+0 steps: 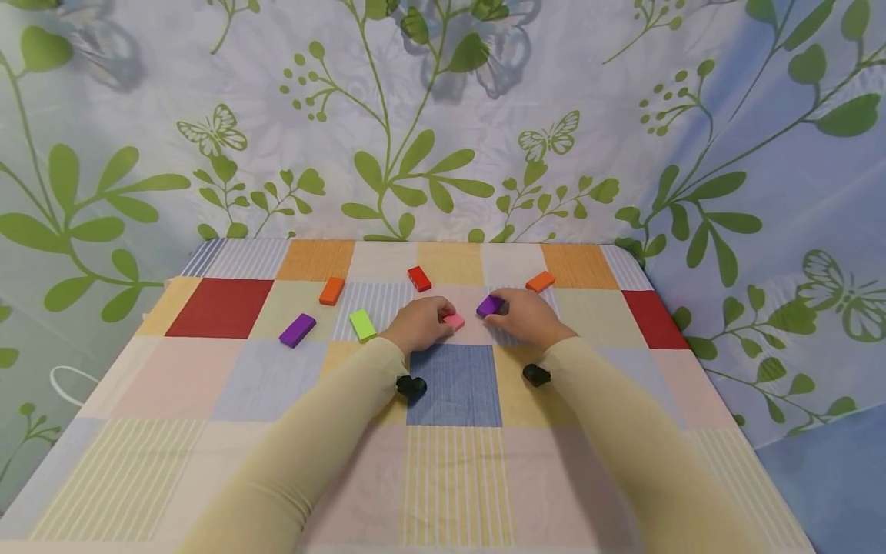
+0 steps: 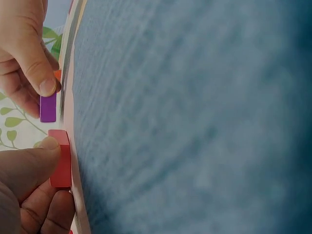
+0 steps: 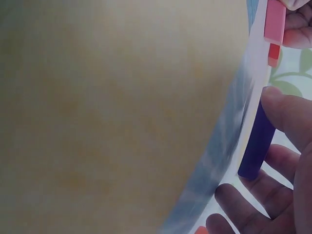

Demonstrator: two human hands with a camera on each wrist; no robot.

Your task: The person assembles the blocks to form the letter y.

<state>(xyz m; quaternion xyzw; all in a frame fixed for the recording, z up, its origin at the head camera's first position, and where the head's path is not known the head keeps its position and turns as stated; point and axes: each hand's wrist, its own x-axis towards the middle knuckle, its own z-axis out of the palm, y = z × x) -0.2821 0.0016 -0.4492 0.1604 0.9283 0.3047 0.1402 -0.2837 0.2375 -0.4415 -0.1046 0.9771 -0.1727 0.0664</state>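
Note:
In the middle of the table my left hand (image 1: 419,324) pinches a small pink block (image 1: 454,321) between thumb and fingers. The left wrist view has this pink block (image 2: 59,161) standing upright on the cloth, with the thumb on its upper part. To its right, my right hand (image 1: 531,315) grips a purple block (image 1: 488,306) by its sides. Seen from the right wrist, the thumb lies along the top of the purple block (image 3: 258,141) and fingertips support it from the other side. A short gap separates the two held blocks.
Beyond the hands lie a red block (image 1: 418,278) and, at the right, an orange block (image 1: 540,282). Left of the left hand are a lime green block (image 1: 362,325), another orange block (image 1: 331,291) and another purple block (image 1: 298,330). A leaf-patterned curtain (image 1: 429,115) hangs behind the patchwork-covered table (image 1: 453,477).

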